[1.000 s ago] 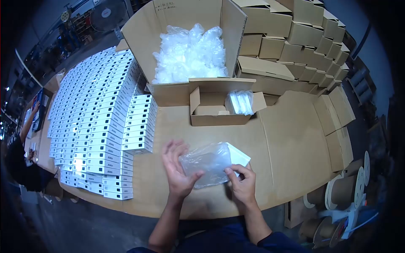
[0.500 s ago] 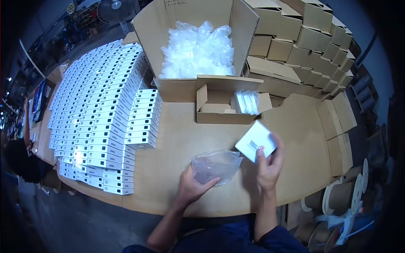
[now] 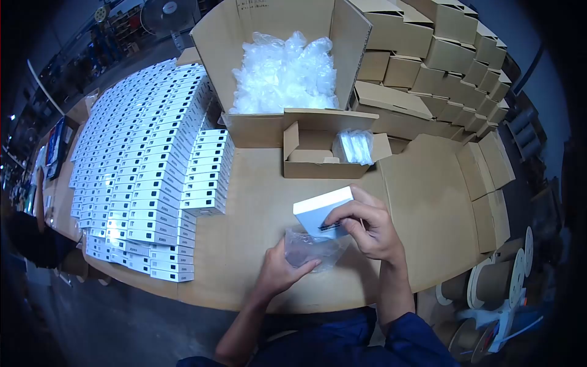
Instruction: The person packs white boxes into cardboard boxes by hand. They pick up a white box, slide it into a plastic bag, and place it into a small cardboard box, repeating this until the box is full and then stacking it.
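A clear plastic bag (image 3: 309,249) is held near the table's front by my left hand (image 3: 282,269), its thumb pressed on the film. Just above the bag, my right hand (image 3: 370,226) grips a small white box (image 3: 321,211), tilted, with its lower corner at the bag's upper edge. Whether that corner is inside the bag is hard to tell. Beyond my hands stands an open cardboard box (image 3: 324,170) with several bagged white items (image 3: 353,147) at its right end.
Stacked white boxes (image 3: 147,183) cover the table's left side. A large carton (image 3: 214,55) of clear bags (image 3: 287,73) stands at the back. Cardboard boxes (image 3: 397,37) are piled back right, an open-flapped carton (image 3: 434,189) is at right. Another person's arm (image 3: 40,196) shows far left.
My right hand has moved left with the white box and turned it, bringing it over the bag. The bag looks more bunched, and my left hand has barely moved.
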`<state>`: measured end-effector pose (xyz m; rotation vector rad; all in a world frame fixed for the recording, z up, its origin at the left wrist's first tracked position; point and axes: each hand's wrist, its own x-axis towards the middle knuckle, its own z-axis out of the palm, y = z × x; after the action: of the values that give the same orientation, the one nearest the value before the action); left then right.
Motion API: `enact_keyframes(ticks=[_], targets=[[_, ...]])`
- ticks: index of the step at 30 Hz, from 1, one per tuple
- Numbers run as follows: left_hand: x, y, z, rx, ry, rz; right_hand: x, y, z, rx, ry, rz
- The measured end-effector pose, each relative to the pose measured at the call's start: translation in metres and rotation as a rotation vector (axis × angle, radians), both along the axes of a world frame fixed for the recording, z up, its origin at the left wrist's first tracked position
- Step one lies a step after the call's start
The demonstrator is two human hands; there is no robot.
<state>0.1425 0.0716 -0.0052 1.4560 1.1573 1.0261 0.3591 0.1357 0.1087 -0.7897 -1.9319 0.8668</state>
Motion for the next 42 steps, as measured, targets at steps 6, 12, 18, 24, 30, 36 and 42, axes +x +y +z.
enact_keyframes(ticks=[6, 12, 18, 24, 30, 36, 42], targets=[[-0.003, 0.0, 0.002, 0.014, 0.051, -0.005, -0.006, -0.002, -0.005, -0.096, -0.026, 0.046], [-0.004, 0.001, 0.009, -0.06, -0.042, -0.01, -0.008, -0.006, -0.023, -0.195, 0.069, 0.026], [-0.007, 0.003, 0.004, -0.153, -0.005, -0.061, -0.009, -0.01, -0.036, -0.5, 0.274, -0.009], [-0.002, 0.0, 0.0, -0.178, -0.331, -0.073, -0.003, -0.007, -0.046, -0.606, 0.266, 0.049], [-0.001, -0.002, -0.036, -0.326, -0.661, 0.086, -0.005, -0.014, -0.069, -0.621, 0.411, 0.11], [-0.001, 0.005, -0.032, -0.138, -0.556, 0.176, -0.008, -0.038, -0.113, -0.872, 0.843, -0.06], [-0.005, 0.009, -0.026, -0.07, -0.428, 0.144, -0.03, -0.047, -0.126, -0.773, 0.996, -0.211]])
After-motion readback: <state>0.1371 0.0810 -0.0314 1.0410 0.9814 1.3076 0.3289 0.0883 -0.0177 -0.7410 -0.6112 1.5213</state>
